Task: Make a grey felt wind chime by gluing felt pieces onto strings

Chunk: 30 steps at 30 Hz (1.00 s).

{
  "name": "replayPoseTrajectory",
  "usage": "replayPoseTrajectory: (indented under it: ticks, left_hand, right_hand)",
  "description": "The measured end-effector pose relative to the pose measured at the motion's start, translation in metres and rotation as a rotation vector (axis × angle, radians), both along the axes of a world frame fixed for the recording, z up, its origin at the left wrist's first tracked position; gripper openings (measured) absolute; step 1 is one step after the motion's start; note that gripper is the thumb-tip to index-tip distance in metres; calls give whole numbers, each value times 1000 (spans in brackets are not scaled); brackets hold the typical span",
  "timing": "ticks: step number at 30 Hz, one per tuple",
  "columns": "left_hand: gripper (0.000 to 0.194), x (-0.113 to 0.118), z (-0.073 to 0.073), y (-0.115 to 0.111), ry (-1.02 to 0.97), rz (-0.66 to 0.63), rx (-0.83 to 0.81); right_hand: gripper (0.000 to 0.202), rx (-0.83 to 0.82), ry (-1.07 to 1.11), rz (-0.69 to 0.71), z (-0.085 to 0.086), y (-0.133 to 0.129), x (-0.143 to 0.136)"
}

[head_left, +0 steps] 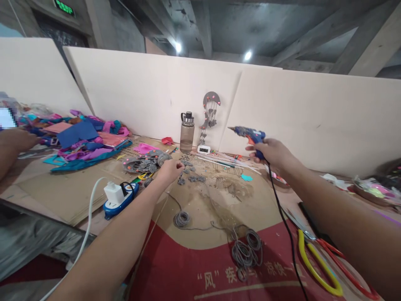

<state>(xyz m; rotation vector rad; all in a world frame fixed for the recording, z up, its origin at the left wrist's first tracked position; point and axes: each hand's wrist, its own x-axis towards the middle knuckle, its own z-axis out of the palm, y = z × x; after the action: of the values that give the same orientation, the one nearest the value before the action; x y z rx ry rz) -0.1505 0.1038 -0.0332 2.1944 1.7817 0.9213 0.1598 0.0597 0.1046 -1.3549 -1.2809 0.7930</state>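
Observation:
My right hand point(266, 151) is wrapped round the handle of a blue glue gun point(247, 133), raised above the table with its nozzle pointing left. A black cord hangs from the gun. My left hand point(171, 170) has its fingers pinched together beside small grey felt flowers point(188, 167); whatever it holds is too small to make out. Just left of that hand lies a pile of grey felt pieces with pink dots point(140, 162). Coils of grey cord point(246, 251) rest on the cardboard point(200, 234) nearer to me. A grey moon-shaped hanging point(211, 100) is on the white board.
A bottle point(186, 136) and small white clock point(204, 149) stand at the back. Left are a blue power strip point(120, 202) and colourful fabric point(81, 138). Scissors point(319, 259) lie front right. Another person's hand point(21, 140) is at far left, near a phone.

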Motion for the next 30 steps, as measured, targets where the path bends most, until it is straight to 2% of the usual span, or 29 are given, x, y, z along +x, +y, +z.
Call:
replayPoseTrajectory:
  ticks: [2,4,7,9,12,15,18,22,30]
  left_hand:
    - [22,1,0,-1,5,-2,-4]
    - [22,4,1,-4,5,-7,-14]
    - [22,9,3,-9,24,-9,-40]
    - [22,13,2,-11,51,-18,-48]
    - [21,18,-2,-10,73,-52,-48]
    - [18,23,-7,-8,108,-88,-37]
    - [17,27,-9,-8,166,-125,-6]
    - [18,30,-6,-9,263,-143,20]
    - [18,37,-9,-3,327,-120,24]
  right_hand:
    - [11,72,-21,22,18,19,-18]
    - [12,163,-38,39,28,38,-35]
    - [12,262,-103,106,21,63,-54]
    - [9,243,-114,140,-1,77,-59]
    - [14,149,-100,160,-52,92,-58]
    - [20,8,42,177,-105,99,-59]
    - [21,-50,82,212,-142,103,-71]
    - [19,-88,119,253,-164,107,-90]
    - [21,-100,198,291,-182,110,-93]
